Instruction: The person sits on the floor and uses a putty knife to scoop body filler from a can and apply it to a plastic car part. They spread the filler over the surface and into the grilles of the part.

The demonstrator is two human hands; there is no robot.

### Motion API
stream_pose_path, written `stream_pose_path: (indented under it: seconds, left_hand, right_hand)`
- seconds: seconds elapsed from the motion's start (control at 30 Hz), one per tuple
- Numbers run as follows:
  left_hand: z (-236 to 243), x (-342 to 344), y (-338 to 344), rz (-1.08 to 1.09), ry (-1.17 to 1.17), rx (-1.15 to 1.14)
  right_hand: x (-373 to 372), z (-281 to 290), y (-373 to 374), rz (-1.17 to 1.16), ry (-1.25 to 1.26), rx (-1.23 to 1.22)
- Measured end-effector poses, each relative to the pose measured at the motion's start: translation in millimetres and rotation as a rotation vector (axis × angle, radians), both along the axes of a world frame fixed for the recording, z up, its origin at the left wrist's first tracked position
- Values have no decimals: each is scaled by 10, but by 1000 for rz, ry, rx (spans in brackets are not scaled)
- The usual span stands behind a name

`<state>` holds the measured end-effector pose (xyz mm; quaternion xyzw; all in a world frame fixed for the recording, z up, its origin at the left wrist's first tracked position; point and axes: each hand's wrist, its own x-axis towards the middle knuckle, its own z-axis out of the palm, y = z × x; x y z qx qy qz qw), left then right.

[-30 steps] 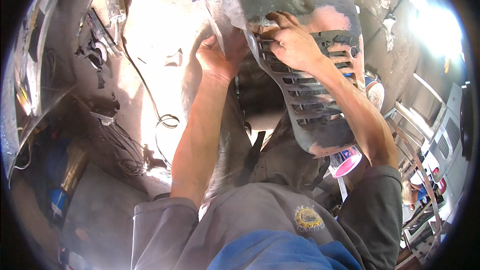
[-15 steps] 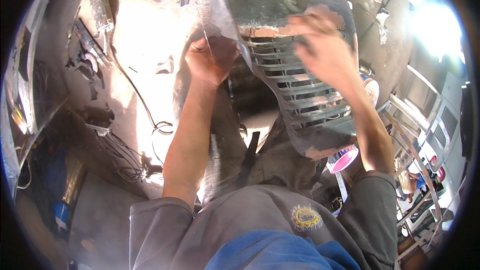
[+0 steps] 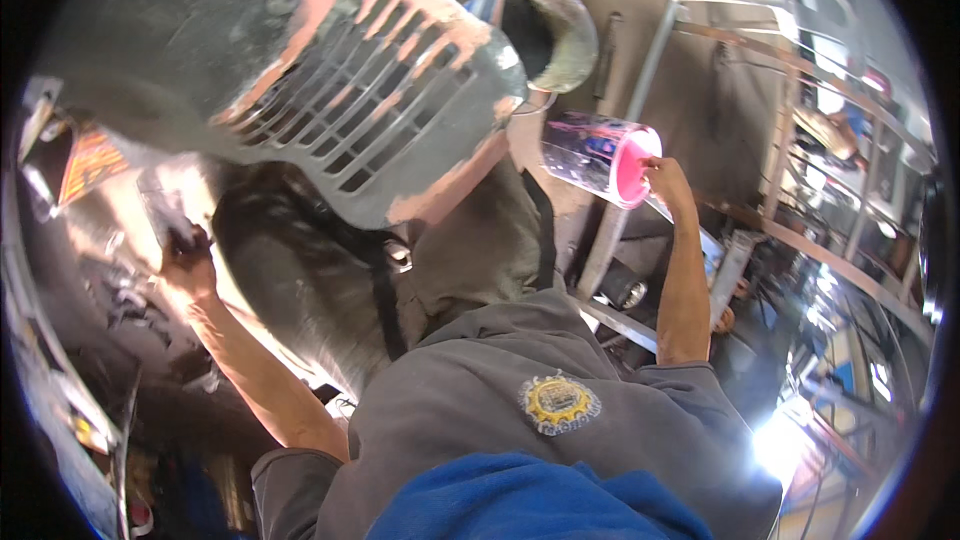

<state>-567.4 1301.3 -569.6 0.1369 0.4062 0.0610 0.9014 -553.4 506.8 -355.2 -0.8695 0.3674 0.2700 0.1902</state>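
Probably light, stiff: pink-mouthed dark cylindrical can; take its rim. Right grip at mouth, left grip well left; can't tell if either's closed.

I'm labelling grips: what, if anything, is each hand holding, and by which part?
Right hand: at the rim of the pink-lined bucket; whether it grips cannot be told. Left hand: too blurred to tell.

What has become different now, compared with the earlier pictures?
The right hand has left the slatted panel and moved right, its fingers now at the mouth of the pink-rimmed bucket. The left hand has moved leftward, away from the panel; whether it holds anything is unclear. The panel keeps its pinkish patches.
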Motion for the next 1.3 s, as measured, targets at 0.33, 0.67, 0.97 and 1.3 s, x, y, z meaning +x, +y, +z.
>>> stream_pose_path:
  seconds: [0.33, 0.67, 0.97, 1.3]
  left_hand:
    - [1306, -772, -22, 337, 282, 561]
    - [-100, 726, -675, 159, -571, -337]
    - [207, 1232, -1241, 107, -17, -254]
    - [351, 1180, -1312, -108, -287, -436]
  right_hand:
    - [-741, -2001, -1325, 801, 25, -244]
    - [-319, 791, -201, -167, -489, 174]
    - [1801, 809, 3068, 414, -613, 537]
    - [2102, -712, 4973, 1771, -64, -18]
